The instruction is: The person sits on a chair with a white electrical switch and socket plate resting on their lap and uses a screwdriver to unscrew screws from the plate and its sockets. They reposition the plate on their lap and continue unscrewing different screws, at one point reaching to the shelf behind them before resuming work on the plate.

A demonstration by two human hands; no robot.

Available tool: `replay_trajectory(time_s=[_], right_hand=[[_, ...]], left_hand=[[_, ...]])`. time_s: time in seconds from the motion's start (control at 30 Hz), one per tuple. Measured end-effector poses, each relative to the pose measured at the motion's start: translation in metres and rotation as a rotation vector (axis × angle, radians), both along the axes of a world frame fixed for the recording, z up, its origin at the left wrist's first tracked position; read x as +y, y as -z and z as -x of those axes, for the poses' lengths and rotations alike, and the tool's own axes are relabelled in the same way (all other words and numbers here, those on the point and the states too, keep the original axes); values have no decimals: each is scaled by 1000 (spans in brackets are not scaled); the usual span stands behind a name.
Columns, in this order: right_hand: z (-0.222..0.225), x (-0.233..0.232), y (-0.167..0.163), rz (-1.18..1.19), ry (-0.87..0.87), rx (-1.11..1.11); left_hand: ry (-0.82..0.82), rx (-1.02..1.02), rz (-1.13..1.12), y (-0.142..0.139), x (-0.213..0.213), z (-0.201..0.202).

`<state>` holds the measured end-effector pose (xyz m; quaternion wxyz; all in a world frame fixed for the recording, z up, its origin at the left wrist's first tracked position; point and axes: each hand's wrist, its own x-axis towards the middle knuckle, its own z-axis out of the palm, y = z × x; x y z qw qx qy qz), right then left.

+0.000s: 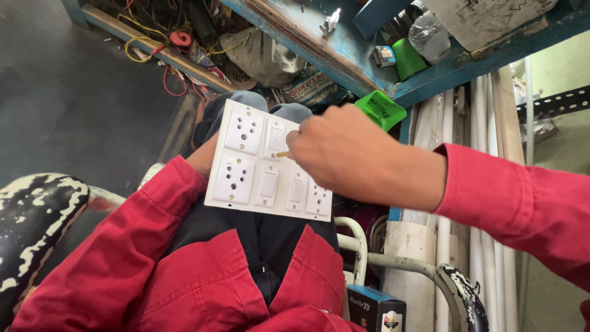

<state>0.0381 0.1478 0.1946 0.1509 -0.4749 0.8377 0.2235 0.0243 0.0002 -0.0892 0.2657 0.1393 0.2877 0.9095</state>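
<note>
A white electrical panel (pixel 249 166) with sockets and rocker switches rests tilted on my lap. My left hand (pixel 203 158) holds it from behind at its left edge, mostly hidden by the panel. My right hand (pixel 344 154) is closed around a screwdriver with a green handle (pixel 381 109); its yellowish shaft tip (pixel 281 154) touches the panel's face near the upper middle switch. Both my sleeves are red.
A blue wooden workbench (pixel 344 49) stands ahead, with tangled wires (pixel 153 43), a green cup (pixel 407 58) and a plastic bag on it. White pipes (pixel 485 117) lean at the right. Chair armrests (pixel 37 209) flank me. A small dark box (pixel 376 310) sits low right.
</note>
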Motion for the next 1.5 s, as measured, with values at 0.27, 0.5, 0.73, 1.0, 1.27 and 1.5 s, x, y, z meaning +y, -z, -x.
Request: replay_trajectory(time_s=[0.27, 0.5, 0.73, 1.0, 1.27, 1.5], right_hand=[[1, 10, 2, 495, -189, -78], [-2, 7, -1, 103, 287, -104], [2, 6, -6, 523, -230, -133], [7, 12, 0, 298, 47, -137], [4, 13, -11, 408, -403, -184], [6, 11, -8, 79, 196, -123]], left_hand=[[-26, 99, 41, -13, 0, 4], [-17, 120, 61, -17, -1, 3], [-3, 120, 80, -16, -3, 0], [-2, 130, 75, -8, -3, 2], [49, -87, -87, -17, -4, -7], [-141, 451, 272, -14, -3, 2]])
